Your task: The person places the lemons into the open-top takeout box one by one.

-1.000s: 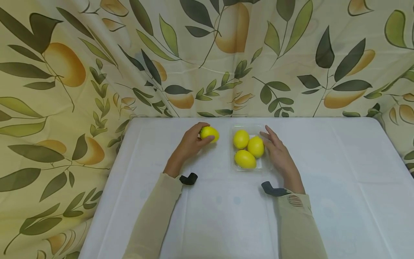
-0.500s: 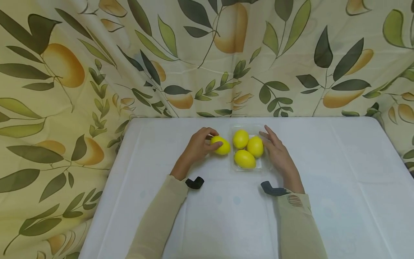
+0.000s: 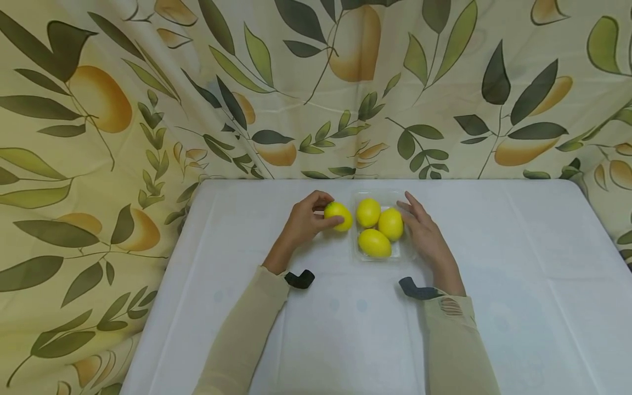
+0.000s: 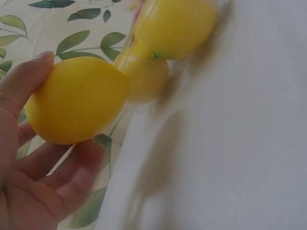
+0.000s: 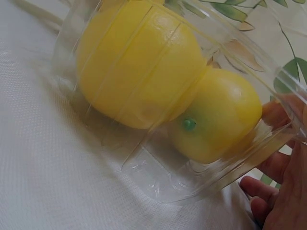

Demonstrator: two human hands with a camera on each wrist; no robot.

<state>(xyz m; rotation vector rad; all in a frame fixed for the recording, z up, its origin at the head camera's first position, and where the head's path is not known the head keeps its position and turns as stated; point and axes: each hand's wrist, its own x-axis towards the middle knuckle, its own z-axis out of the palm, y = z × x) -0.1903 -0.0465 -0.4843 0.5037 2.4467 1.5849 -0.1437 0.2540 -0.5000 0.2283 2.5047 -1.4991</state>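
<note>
My left hand (image 3: pixel 304 220) holds a yellow lemon (image 3: pixel 338 216) between thumb and fingers, just left of a clear plastic box (image 3: pixel 356 253). In the left wrist view this lemon (image 4: pixel 76 100) is raised, with a shadow on the cloth. Three more lemons are in the box: one at the back left (image 3: pixel 368 212), one at the right (image 3: pixel 390 224), and one at the front (image 3: pixel 374 243). My right hand (image 3: pixel 425 235) rests its loosely extended fingers against the box's right side. The right wrist view shows its fingers (image 5: pixel 273 167) outside the clear wall, beside a green-tipped lemon (image 5: pixel 216 115).
A white cloth (image 3: pixel 336 340) covers the table beneath everything. Behind and to the left hangs a curtain (image 3: pixel 316 126) printed with leaves and fruit. Dark curved pieces, one at the left wrist (image 3: pixel 300 280) and one at the right wrist (image 3: pixel 417 289), stick out from the sleeves.
My left hand has carried its lemon rightward and slightly toward me, up beside the box, then turned it a little. The right hand, the box and its lemons have stayed put.
</note>
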